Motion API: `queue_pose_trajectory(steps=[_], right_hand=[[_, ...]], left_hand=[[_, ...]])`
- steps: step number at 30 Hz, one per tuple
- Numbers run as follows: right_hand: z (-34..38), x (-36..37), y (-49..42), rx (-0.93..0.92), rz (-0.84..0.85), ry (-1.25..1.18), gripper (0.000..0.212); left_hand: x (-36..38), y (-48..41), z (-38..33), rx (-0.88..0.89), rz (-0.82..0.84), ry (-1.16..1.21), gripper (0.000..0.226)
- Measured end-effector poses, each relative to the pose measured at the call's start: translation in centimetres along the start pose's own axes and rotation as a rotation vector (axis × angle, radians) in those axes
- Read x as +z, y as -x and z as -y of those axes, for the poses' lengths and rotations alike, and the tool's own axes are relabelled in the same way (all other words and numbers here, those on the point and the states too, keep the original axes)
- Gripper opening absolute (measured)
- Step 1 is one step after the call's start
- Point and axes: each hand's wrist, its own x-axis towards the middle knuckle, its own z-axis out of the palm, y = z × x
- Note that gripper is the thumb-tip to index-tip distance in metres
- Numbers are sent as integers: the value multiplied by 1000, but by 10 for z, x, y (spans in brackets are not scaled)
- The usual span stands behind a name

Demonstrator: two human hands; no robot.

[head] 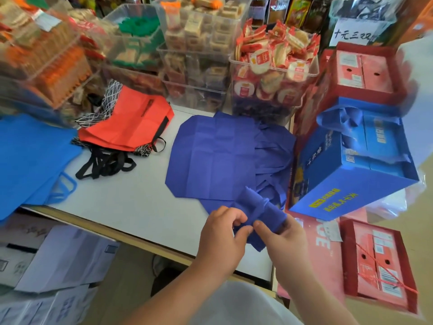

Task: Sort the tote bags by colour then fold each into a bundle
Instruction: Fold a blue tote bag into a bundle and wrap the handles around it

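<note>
Item one, far left: a pile of light-blue non-woven tote bags (pixel 30 156), lying flat and overhanging the table edge. Item two: black-and-white net-patterned bags with black strap handles (pixel 106 161), lying under item three, a stack of flat orange-red fabric totes (pixel 131 123). Item four, centre: flat indigo-blue non-woven totes (pixel 215 156), handles trailing right. Item five, at the near edge: one indigo tote, partly rolled (pixel 260 208), held just above the table; the left hand (pixel 222 235) pinched it with curled fingers, the right hand (pixel 282 233) gripped it with the thumb on top. Item six, right: a knotted indigo bundle (pixel 339 118) resting on a blue printed cardboard carton (pixel 351 186). Assessment: sorting by colour looked complete, four groups standing apart; folding had barely begun, with apparently one bundle finished, one in hand, and every flat pile remaining. Surface: a white table top with a pale wooden edge (pixel 131 207). Surroundings: clear plastic bins of wrapped snacks (pixel 274 73) along the back, red gift boxes (pixel 365 71) at right, pale cartons (pixel 65 261) below at left.
</note>
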Motion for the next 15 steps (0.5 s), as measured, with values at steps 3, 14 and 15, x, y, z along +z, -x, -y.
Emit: queue_pose_trajectory(steps=[3,14,15], right_hand=[[-1,2,-3,-9,-36,0,19],[16,-22,-26,-23,198,-42,30],[16,-25,-28,-12,249,-40,32]], left_hand=[[7,5,4,42,-41,-45,15],[-5,-6,5,104,-62,58,18],[-11,-12,4,15,-102,98,29]])
